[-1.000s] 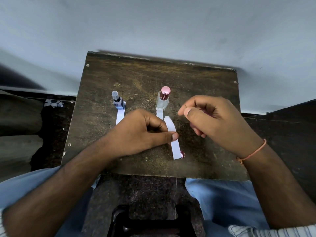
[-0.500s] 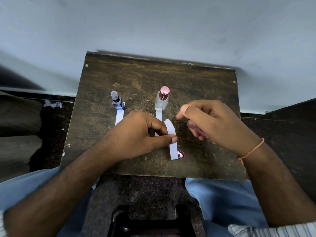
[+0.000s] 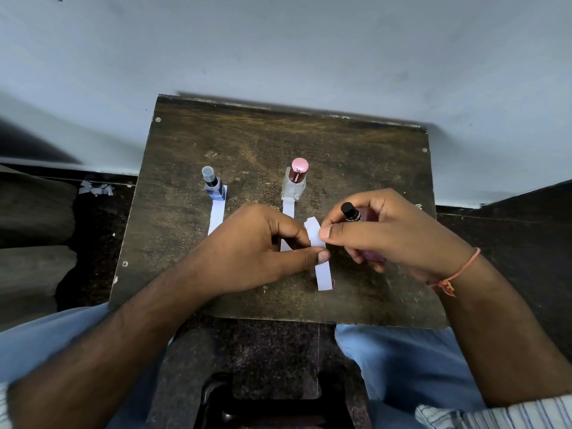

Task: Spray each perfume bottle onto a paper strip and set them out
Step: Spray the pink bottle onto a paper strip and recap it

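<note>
My left hand (image 3: 266,249) pinches a white paper strip (image 3: 320,264) between thumb and fingers over the dark wooden board (image 3: 356,156). My right hand (image 3: 393,230) grips a small pink perfume bottle (image 3: 368,239) with a black sprayer top (image 3: 349,209), uncapped and tilted toward the strip. Its small pink cap (image 3: 332,282) lies on the board, mostly hidden by the strip's lower end. A blue bottle with a clear cap (image 3: 213,184) stands at the left on its own strip (image 3: 216,216). A clear bottle with a pink cap (image 3: 295,181) stands in the middle on another strip (image 3: 288,209).
The board sits against a pale wall (image 3: 278,51), with dark floor on both sides. Torn paper scraps (image 3: 96,189) lie on the floor at the left. My knees in light blue trousers (image 3: 411,360) are below the board's near edge. A dark stool base (image 3: 272,397) shows between them.
My right hand has turned and raised the pink bottle, so its black sprayer top now shows beside the strip. My left hand still holds the strip in about the same place.
</note>
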Motion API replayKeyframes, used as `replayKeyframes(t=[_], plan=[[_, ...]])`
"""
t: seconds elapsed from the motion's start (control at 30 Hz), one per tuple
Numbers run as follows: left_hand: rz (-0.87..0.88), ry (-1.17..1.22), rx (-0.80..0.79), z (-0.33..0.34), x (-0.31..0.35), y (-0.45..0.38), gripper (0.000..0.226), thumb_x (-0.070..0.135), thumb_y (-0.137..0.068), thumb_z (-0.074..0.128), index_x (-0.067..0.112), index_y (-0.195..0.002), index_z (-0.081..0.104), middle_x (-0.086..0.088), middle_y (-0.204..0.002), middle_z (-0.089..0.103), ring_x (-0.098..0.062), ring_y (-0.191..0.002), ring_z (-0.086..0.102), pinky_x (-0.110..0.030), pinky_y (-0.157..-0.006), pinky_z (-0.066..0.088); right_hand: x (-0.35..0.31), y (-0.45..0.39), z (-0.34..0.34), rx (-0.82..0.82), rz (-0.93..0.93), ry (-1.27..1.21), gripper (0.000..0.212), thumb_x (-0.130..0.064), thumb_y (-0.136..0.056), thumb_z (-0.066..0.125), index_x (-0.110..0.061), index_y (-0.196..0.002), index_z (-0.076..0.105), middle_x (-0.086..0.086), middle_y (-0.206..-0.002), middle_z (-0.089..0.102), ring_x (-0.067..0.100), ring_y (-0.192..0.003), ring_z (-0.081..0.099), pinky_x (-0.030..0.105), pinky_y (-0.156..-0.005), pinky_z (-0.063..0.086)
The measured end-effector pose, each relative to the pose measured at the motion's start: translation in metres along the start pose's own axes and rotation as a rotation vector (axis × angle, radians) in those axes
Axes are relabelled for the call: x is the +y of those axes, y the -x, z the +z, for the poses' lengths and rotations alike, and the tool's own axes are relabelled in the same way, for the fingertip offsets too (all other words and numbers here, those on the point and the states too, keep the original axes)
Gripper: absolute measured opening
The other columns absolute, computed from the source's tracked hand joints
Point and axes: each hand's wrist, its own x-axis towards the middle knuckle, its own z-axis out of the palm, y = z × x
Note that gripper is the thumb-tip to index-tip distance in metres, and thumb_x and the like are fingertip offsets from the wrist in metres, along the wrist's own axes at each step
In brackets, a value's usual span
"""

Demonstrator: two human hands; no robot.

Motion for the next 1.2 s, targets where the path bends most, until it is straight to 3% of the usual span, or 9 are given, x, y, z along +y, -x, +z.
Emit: replayKeyframes(t=[0.13,0.2,0.37,0.47,0.67,0.9,1.03,1.2], plan=[[0.039,-0.052,-0.044,0.001,0.002,-0.001,0.019,0.044,-0.097,0.076,0.03,-0.091,0.086,0.026,-0.072,0.076,-0.039,-0.045,0.05,-0.036,-0.041,0.037,0.006,-0.002,-0.009,0.086,0.032,-0.006,0.011,-0.026,-0.089,0.081,-0.016,-0.092,0.081,0.005,-0.056,0.059,0.011,-0.044,0.048,0.029,-0.05,0.034],[0.045,-0.079,-0.023,0.001,0.001,-0.001,0.017,0.043,-0.098,0.075,0.031,-0.094,0.086,0.029,-0.073,0.075,-0.032,-0.043,0.051,-0.031,-0.041,0.037,0.01,-0.003,-0.019,0.165,0.074,0.007,0.013,-0.027,-0.089,0.081,-0.015,-0.095,0.08,0.002,-0.055,0.059,0.01,-0.042,0.048,0.029,-0.05,0.036],[0.02,-0.116,0.001,0.003,-0.003,-0.001,0.023,0.042,-0.097,0.077,0.037,-0.119,0.079,0.022,-0.087,0.079,-0.019,-0.046,0.053,-0.017,-0.048,0.039,0.025,-0.01,-0.042,0.372,0.193,0.135,0.022,-0.034,-0.09,0.081,-0.013,-0.095,0.079,-0.006,-0.051,0.06,0.006,-0.04,0.051,0.027,-0.049,0.04],[0.025,-0.146,0.0,0.004,-0.004,-0.002,0.027,0.041,-0.097,0.077,0.039,-0.124,0.076,0.018,-0.087,0.078,-0.007,-0.048,0.054,-0.013,-0.051,0.04,0.033,-0.012,-0.049,0.467,0.231,0.191,0.029,-0.039,-0.087,0.082,-0.011,-0.093,0.078,-0.006,-0.056,0.063,0.011,-0.049,0.056,0.027,-0.048,0.043],[0.016,-0.184,0.0,0.005,-0.003,-0.001,0.029,0.037,-0.097,0.077,0.038,-0.126,0.076,0.012,-0.084,0.075,-0.002,-0.055,0.059,-0.01,-0.054,0.039,0.041,-0.016,-0.051,0.562,0.26,0.337,0.028,-0.04,-0.083,0.079,-0.012,-0.087,0.076,0.009,-0.074,0.077,0.027,-0.065,0.07,0.031,-0.05,0.052],[-0.006,-0.213,-0.035,0.004,-0.002,0.0,0.032,0.031,-0.097,0.076,0.041,-0.127,0.074,0.013,-0.082,0.073,-0.003,-0.056,0.059,-0.014,-0.058,0.044,0.038,-0.016,-0.048,0.59,0.294,0.478,0.035,-0.043,-0.078,0.074,-0.008,-0.08,0.072,0.01,-0.073,0.077,0.034,-0.075,0.075,0.053,-0.072,0.067],[-0.007,-0.201,-0.028,0.004,-0.002,0.0,0.031,0.03,-0.096,0.077,0.04,-0.126,0.075,0.012,-0.081,0.073,-0.007,-0.062,0.063,-0.018,-0.062,0.049,0.036,-0.014,-0.047,0.58,0.316,0.522,0.032,-0.042,-0.08,0.074,-0.01,-0.078,0.072,0.01,-0.072,0.076,0.034,-0.073,0.075,0.053,-0.073,0.067],[-0.002,-0.204,-0.028,0.004,0.002,0.0,0.032,0.027,-0.096,0.077,0.037,-0.127,0.076,0.013,-0.077,0.072,0.002,-0.061,0.063,-0.006,-0.061,0.041,0.035,-0.013,-0.048,0.559,0.324,0.531,0.029,-0.041,-0.083,0.074,-0.013,-0.08,0.072,0.01,-0.074,0.076,0.034,-0.075,0.075,0.051,-0.072,0.067]])
